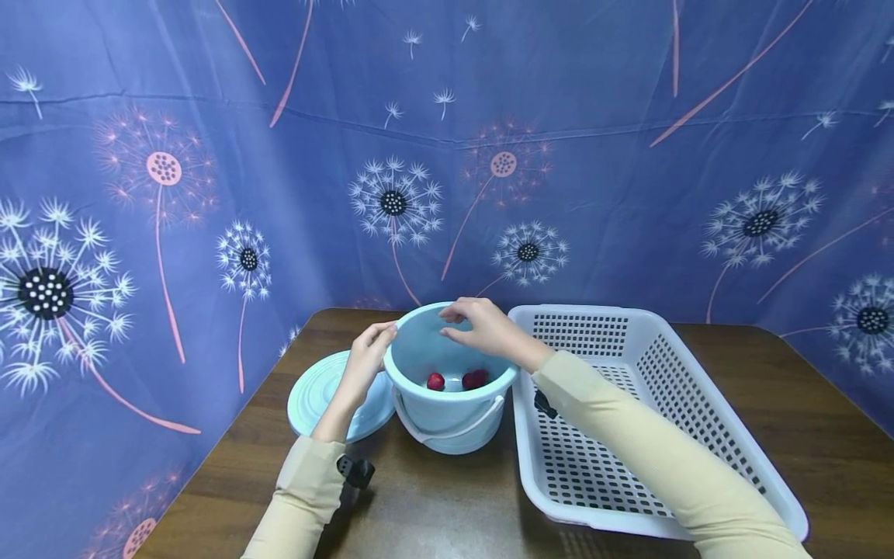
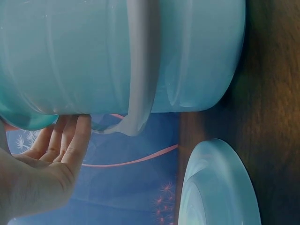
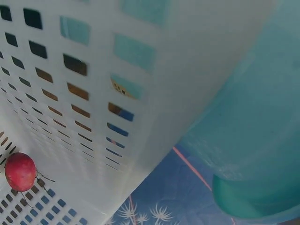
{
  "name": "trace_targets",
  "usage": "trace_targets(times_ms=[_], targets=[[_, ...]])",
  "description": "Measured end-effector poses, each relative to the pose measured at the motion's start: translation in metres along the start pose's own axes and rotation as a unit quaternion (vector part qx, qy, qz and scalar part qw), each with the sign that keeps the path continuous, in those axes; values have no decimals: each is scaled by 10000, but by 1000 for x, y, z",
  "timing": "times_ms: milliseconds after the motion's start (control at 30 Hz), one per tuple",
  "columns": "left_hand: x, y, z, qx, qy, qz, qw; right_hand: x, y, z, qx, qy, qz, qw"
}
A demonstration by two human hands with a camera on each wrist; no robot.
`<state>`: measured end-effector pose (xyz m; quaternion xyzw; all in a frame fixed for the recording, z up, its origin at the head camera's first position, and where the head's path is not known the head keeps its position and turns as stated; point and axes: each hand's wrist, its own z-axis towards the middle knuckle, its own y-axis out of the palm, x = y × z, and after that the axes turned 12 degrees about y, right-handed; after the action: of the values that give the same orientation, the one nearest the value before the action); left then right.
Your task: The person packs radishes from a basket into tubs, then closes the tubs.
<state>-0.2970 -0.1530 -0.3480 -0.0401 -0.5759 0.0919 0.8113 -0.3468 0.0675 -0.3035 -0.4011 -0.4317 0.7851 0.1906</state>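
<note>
A light blue bucket [image 1: 447, 423] with a white handle [image 1: 478, 423] stands upright on the table, red radishes [image 1: 435, 381] at its bottom. My left hand [image 1: 366, 357] holds its left rim; in the left wrist view, the fingers [image 2: 77, 140] lie against the outer wall below the rim. Over the bucket's right rim reaches my right hand [image 1: 482, 330], thumb and fingers apart and bent, with nothing seen between them. The right wrist view does not show that hand. It shows a radish [image 3: 20, 172] with thin roots inside the white basket [image 3: 154, 117].
Left of the bucket lies its round blue lid [image 1: 310, 400], partly behind my left arm. The white perforated basket [image 1: 750, 485] stands close on the right, under my right forearm. A blue dandelion-print cloth [image 1: 601, 155] hangs behind the wooden table [image 1: 433, 505].
</note>
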Motion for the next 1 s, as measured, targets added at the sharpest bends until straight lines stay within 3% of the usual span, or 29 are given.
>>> trace_targets(times_ms=[167, 267, 467, 600, 733, 1000], targets=[[-1, -1, 2, 3, 0, 33, 10000, 1, 2, -1, 219, -44, 114, 9997], [0, -2, 3, -25, -15, 98, 9999, 3, 3, -1, 600, 18, 242, 9979], [1, 1, 5, -63, -10, 132, 9999, 8, 0, -5, 1760, 51, 770, 9814], [-1, 6, 2, -58, -22, 47, 10000, 19, -9, -10, 2023, 115, 912, 9750], [-4, 9, 0, -20, -36, -47, 10000, 35, -24, -19, 1866, 473, 692, 9788], [-2, 6, 0, 149, -45, -14, 9999, 84, -33, -42, 941, 1330, -306, 9862]])
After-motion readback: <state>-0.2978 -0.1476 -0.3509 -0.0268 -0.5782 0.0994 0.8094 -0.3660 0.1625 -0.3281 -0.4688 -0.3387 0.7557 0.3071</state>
